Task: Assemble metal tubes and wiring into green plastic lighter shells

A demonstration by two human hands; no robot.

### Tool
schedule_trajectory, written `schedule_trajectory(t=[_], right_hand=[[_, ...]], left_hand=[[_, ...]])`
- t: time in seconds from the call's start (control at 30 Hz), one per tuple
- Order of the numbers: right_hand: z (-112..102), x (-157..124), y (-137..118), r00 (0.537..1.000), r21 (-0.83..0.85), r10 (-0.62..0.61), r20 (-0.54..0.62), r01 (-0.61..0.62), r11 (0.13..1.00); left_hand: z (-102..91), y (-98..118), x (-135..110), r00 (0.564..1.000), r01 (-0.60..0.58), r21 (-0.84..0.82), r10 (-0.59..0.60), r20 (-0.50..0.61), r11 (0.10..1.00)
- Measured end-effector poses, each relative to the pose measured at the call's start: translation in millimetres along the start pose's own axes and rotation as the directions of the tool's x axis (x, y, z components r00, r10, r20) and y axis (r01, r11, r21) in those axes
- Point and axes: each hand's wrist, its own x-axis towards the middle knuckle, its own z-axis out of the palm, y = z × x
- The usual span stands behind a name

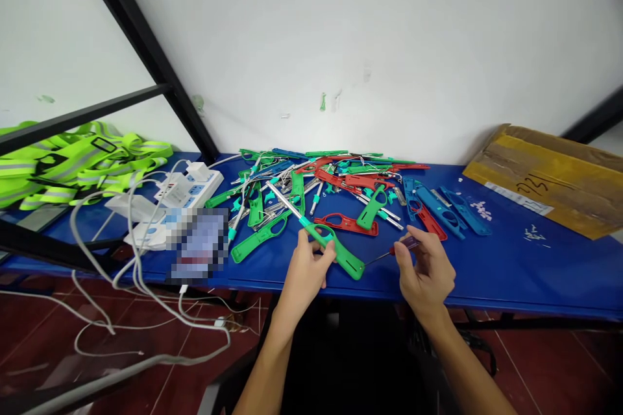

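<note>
My left hand (306, 266) is closed around a green long-nosed lighter (335, 246), whose metal tube points up and left over the blue table (535, 272). My right hand (426, 266) pinches a small screwdriver (396, 249) with a dark red handle; its thin tip points left toward the lighter's green handle end. Both hands hover at the table's front edge. Behind them lies a pile of lighter parts (321, 188) in green, red and blue plastic with metal tubes.
A white power strip (187, 188) with plugs and trailing white cables (131, 259) sits at the left, beside a blurred phone (199, 243). Neon yellow vests (73, 162) lie far left. A flattened cardboard box (549, 178) rests at right. Small white bits (481, 209) dot the table.
</note>
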Motion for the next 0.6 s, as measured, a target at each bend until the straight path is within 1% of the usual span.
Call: schedule_trajectory(t=[0.27, 0.5, 0.6], right_hand=[[-0.5, -2.0, 2.5, 1.0, -0.011, 0.01, 0.011, -0.01, 1.0], [-0.4, -0.8, 0.2, 1.0, 0.004, -0.028, 0.01, 0.028, 1.0], [-0.6, -2.8, 1.1, 0.998, 0.022, -0.063, 0.021, 0.062, 0.998]], left_hand=[[-0.3, 0.3, -0.2, 1.0, -0.009, -0.002, 0.009, 0.005, 1.0], [0.7, 2.7, -0.7, 1.0, -0.012, -0.009, 0.012, 0.003, 1.0], [0.8, 3.9, -1.2, 1.0, -0.012, -0.016, 0.012, 0.002, 1.0]])
